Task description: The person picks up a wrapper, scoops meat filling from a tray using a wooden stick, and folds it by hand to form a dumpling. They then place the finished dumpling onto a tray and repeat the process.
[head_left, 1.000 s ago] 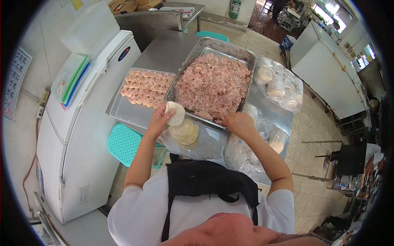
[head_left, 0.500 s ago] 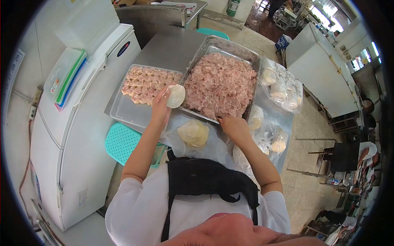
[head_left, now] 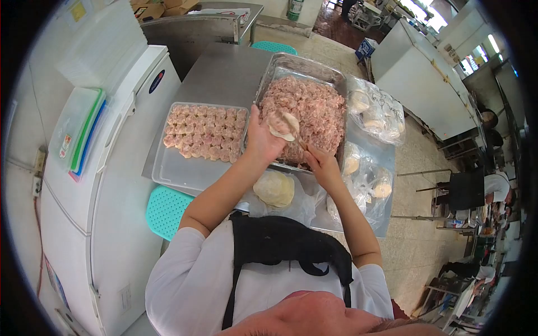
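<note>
My left hand [head_left: 262, 139] holds a round dough wrapper [head_left: 289, 132] over the near left part of a deep metal tray of minced meat [head_left: 316, 103]. Some meat lies on the wrapper. In the closed fingers of my right hand [head_left: 324, 163] is a thin, light-brown spreading stick [head_left: 301, 143], its tip at the wrapper's edge. Left of the meat, a clear plastic tray [head_left: 182, 171] bears rows of meat-filled dumplings [head_left: 204, 131]. Nearer my body, a stack of dough wrappers [head_left: 274, 189] rests on plastic sheeting.
Bags of pale dough rounds [head_left: 374, 112] lie along the table's right side, with more bagged rounds [head_left: 381, 187] nearer me. A white chest freezer [head_left: 126, 185] stands at left. A turquoise stool [head_left: 168, 210] is beside the table. Other people sit at far right.
My left hand has carried the wrapper right, over the meat tray. My right hand has risen from the tray's near edge with the stick, and meat now lies on the wrapper.
</note>
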`<state>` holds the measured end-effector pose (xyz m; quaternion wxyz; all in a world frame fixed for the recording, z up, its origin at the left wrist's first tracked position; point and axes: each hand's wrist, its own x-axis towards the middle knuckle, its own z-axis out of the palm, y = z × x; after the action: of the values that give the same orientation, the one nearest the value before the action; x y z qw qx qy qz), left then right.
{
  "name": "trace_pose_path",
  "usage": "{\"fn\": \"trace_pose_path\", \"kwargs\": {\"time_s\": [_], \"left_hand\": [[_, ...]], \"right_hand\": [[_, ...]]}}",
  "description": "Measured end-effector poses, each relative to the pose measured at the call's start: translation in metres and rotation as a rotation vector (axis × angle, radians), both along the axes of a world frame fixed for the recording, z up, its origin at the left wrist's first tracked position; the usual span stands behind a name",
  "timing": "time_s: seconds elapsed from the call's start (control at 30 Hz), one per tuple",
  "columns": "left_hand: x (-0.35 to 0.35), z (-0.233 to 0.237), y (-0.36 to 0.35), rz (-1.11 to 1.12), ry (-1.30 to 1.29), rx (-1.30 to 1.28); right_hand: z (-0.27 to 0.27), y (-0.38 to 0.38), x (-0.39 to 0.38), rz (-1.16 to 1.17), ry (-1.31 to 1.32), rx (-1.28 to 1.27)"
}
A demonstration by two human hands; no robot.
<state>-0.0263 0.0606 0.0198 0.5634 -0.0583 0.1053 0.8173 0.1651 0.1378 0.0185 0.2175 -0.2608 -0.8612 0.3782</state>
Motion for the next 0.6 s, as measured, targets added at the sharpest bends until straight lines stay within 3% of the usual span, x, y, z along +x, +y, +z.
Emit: {"fn": "trace_pose_path", "kwargs": {"time_s": [0.07, 0.17, 0.3, 0.37, 0.47, 0.6], "left_hand": [[-0.010, 0.002, -0.005, 0.031, 0.044, -0.065], [-0.014, -0.013, 0.003, 0.142, 0.019, -0.162], [0.002, 0.023, -0.007, 0.013, 0.143, -0.181], [-0.003, 0.023, -0.008, 0.027, 0.154, -0.224], [-0.007, 0.015, -0.009, -0.022, 0.241, -0.246], [-0.002, 0.021, -0.009, 0.057, 0.161, -0.203]], "right_hand": [[0.023, 0.002, 0.014, 0.076, -0.127, 0.323], [0.062, -0.012, 0.023, -0.032, -0.351, 0.513], [0.044, -0.009, 0.017, 0.009, -0.190, 0.547], [0.082, -0.004, 0.020, 0.031, -0.515, 0.630], [0.097, -0.026, 0.013, 0.051, -0.293, 0.674], [0.069, -0.005, 0.015, 0.125, -0.231, 0.581]]}}
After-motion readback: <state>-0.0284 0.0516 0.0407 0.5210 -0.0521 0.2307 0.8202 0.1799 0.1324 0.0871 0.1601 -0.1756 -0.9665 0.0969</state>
